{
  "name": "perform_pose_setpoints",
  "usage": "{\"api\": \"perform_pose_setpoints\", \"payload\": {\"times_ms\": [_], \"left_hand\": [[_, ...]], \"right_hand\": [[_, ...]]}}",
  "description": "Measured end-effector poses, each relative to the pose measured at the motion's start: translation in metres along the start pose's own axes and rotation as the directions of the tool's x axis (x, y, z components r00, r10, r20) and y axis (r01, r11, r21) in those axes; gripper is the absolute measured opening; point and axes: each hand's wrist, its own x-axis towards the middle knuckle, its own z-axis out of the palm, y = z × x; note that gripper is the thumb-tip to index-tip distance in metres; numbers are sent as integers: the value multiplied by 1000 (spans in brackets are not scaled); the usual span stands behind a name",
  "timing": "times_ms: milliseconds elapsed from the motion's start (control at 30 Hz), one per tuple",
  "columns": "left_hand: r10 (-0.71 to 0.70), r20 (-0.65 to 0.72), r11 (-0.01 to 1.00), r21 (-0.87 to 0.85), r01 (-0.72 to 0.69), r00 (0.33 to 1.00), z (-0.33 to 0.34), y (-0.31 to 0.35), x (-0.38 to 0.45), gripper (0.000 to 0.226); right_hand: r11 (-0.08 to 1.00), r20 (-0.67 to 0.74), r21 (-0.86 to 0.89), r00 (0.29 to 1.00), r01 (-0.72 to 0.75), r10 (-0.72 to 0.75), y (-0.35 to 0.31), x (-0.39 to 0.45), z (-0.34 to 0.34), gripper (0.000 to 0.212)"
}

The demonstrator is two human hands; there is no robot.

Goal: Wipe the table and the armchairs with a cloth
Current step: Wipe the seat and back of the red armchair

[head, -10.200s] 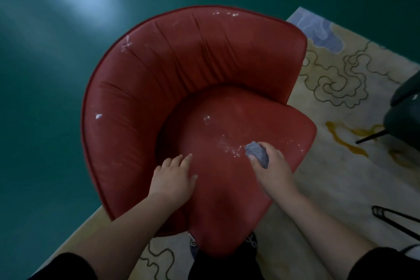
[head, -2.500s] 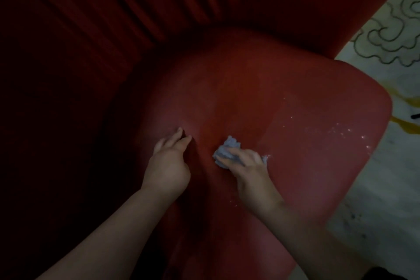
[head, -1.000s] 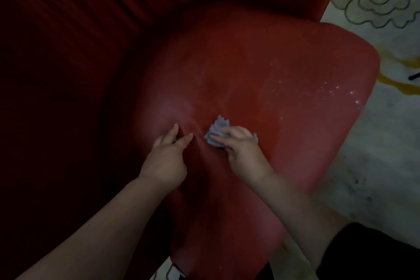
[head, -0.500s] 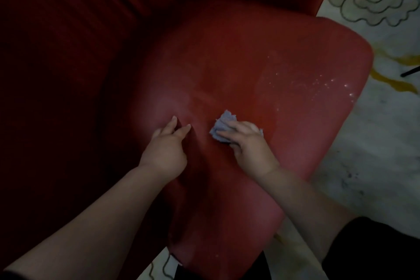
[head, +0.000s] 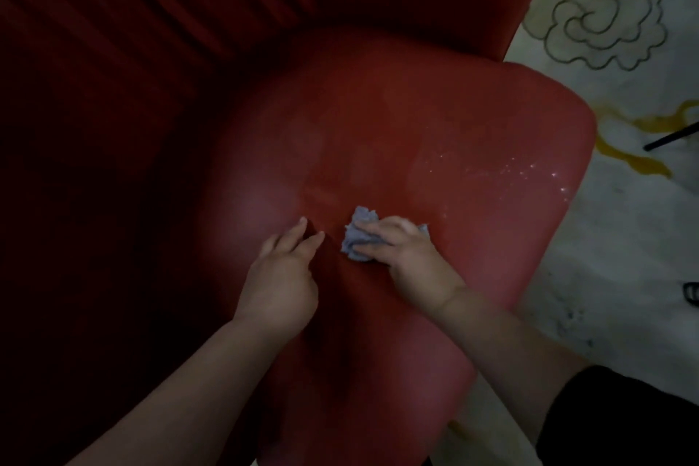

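A red armchair fills the view, and its seat cushion (head: 435,132) carries white specks near the right front corner (head: 529,170). A crumpled grey-blue cloth (head: 359,235) lies on the middle of the seat. My right hand (head: 408,257) lies on top of it, fingers across the cloth and thumb along its lower edge, pinching it against the cushion. My left hand (head: 283,276) rests just left of the cloth, its fingers straight and pressed on the seat, holding nothing.
The dark red pleated backrest (head: 189,11) rises behind and to the left. A pale rug (head: 624,219) with cloud outlines and yellow marks lies on the right. A thin black leg (head: 669,138) of another piece of furniture reaches in at the right edge.
My right hand with the cloth has stayed close to my left hand, making only short strokes across the seat's middle. My left hand has kept its place.
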Motion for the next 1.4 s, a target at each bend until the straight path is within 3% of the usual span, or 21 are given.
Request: {"api": "perform_pose_setpoints", "payload": {"times_ms": [133, 233, 400, 467, 533, 700, 767, 833, 933, 1033, 1133, 1200, 1267, 1333, 1400], "left_hand": [[60, -8, 998, -27, -61, 998, 5, 10, 9, 66], [79, 1, 996, -35, -79, 997, 7, 23, 19, 66], [120, 9, 993, 9, -121, 993, 11, 40, 37, 67], [132, 7, 991, 15, -132, 991, 11, 44, 44, 67], [134, 13, 991, 16, -135, 991, 10, 46, 51, 66], [103, -4, 994, 49, -103, 995, 5, 47, 64, 65], [99, -5, 994, 47, -99, 995, 2, 51, 69, 65], [109, 5, 993, 47, -109, 994, 1, 55, 74, 67], [118, 36, 991, 55, -120, 992, 0, 61, 80, 69], [115, 53, 990, 71, -119, 992, -1, 63, 85, 67], [95, 56, 994, 45, -98, 994, -3, 65, 88, 64], [81, 50, 996, 36, -83, 995, -3, 67, 89, 63], [79, 35, 996, 43, -80, 996, -3, 71, 89, 63], [95, 18, 994, 47, -96, 995, -2, 76, 89, 62], [116, 5, 993, 31, -116, 993, 0, 80, 91, 62]], "right_hand": [[993, -135, -51, 986, -109, 101, 43, -5, -30, 44], [996, -206, -63, 977, -62, 48, 38, -1, -29, 43], [991, -73, -119, 995, 60, -69, 36, 8, -12, 39], [984, -111, -167, 991, 54, -73, 53, 14, -21, 34], [982, -223, -188, 973, 11, -54, 71, 22, -36, 35], [970, -441, -87, 882, -225, 165, 82, 35, -56, 39], [987, -402, -92, 912, -133, 85, 69, 43, -49, 41], [992, -272, -126, 962, -28, -7, 57, 52, -39, 41], [986, -116, -166, 993, 3, -23, 59, 60, -34, 43], [979, -138, -197, 988, 46, -74, 79, 69, -45, 41], [987, -323, -95, 942, -131, 94, 97, 83, -67, 43], [977, -375, -34, 909, -208, 181, 98, 90, -71, 47], [992, -353, -26, 930, -120, 104, 86, 95, -67, 43], [998, -238, -61, 971, 2, -17, 72, 99, -58, 41], [996, -120, -86, 992, 37, -48, 66, 101, -51, 41]]}}
